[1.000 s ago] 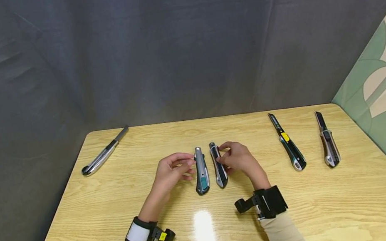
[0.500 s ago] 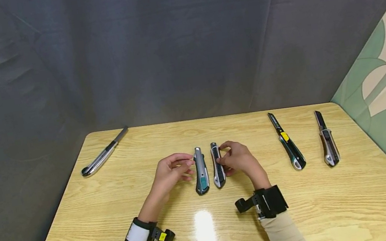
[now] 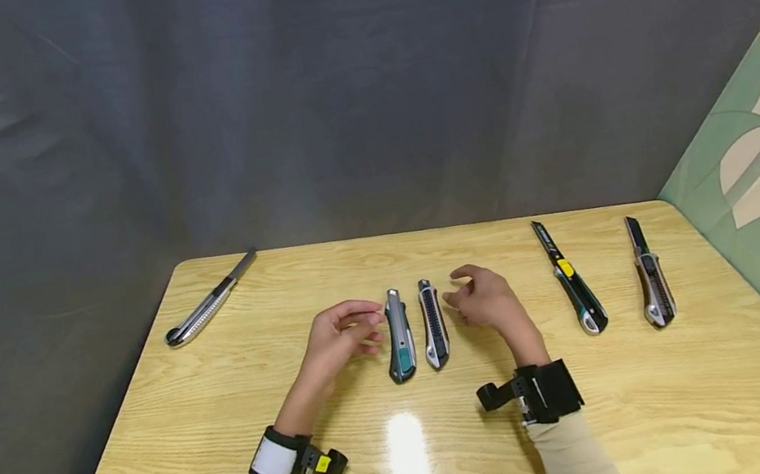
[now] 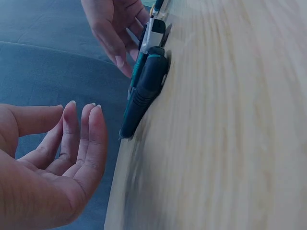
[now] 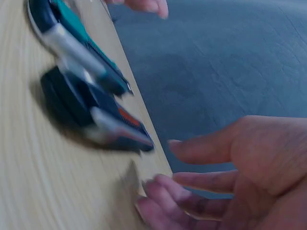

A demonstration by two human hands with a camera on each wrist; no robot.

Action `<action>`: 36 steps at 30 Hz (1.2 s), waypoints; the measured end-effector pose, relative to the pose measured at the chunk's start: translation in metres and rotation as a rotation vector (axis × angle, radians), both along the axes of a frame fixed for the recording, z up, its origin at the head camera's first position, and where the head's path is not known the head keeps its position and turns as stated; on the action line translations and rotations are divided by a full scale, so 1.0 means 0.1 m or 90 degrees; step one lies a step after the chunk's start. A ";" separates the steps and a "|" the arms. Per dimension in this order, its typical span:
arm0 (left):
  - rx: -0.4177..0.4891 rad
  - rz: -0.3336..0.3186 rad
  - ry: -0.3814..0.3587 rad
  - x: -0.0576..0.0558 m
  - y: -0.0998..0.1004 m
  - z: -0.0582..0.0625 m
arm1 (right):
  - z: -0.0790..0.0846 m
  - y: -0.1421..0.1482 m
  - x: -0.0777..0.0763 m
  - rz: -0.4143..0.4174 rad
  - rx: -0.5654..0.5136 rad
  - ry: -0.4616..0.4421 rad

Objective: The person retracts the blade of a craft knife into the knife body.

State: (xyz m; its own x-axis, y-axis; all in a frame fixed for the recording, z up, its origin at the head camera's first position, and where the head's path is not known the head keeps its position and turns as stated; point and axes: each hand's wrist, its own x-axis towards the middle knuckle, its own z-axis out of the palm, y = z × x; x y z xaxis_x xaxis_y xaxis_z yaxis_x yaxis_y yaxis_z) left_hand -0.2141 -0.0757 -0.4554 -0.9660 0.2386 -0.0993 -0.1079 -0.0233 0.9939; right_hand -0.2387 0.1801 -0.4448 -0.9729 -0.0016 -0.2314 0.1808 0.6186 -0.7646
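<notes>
Two utility knives lie side by side near the middle of the table. The left one is a grey-and-teal utility knife [image 3: 399, 337]; beside it is a black-and-silver utility knife [image 3: 433, 326]. My left hand [image 3: 339, 337] hovers just left of the teal knife, its fingers loosely bent and holding nothing. To the right of the black-and-silver knife, my right hand [image 3: 489, 300] is apart from it with relaxed fingers and nothing in them. In the right wrist view a gap shows between the right hand's fingers [image 5: 163, 196] and the nearer knife [image 5: 103, 115].
A slim silver utility knife [image 3: 209, 300] lies at the table's back left, blade out. On the right lie a green-and-black knife [image 3: 570, 277] with a yellow slider and a brown-grey knife [image 3: 651, 273]. Dark cloth [image 3: 357, 91] hangs behind the wooden table [image 3: 243, 408].
My right hand has let go of the black-and-silver utility knife and moved away to the right. That knife now lies on the table, and my left hand has stayed in place.
</notes>
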 end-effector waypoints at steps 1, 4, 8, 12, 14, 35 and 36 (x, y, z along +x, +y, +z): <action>0.004 -0.004 -0.006 0.00 0.00 0.01 | 0.01 0.08 0.00 -0.010 0.016 0.018; 0.017 -0.009 -0.022 -0.02 0.01 0.07 | 0.04 0.34 0.00 -0.045 0.067 0.089; 0.016 -0.016 -0.023 0.00 0.01 0.22 | 0.07 0.72 0.05 -0.097 0.131 0.192; 0.000 -0.017 0.001 0.05 0.03 0.37 | 0.10 1.06 0.15 -0.134 0.147 0.240; 0.002 -0.015 0.015 0.04 0.04 0.36 | 0.11 1.19 0.18 -0.145 0.151 0.240; 0.002 -0.055 0.023 0.03 0.19 0.11 | -0.15 1.50 0.20 -0.148 0.286 0.128; 0.001 -0.056 0.022 0.03 0.19 0.11 | -0.15 1.51 0.19 -0.151 0.289 0.127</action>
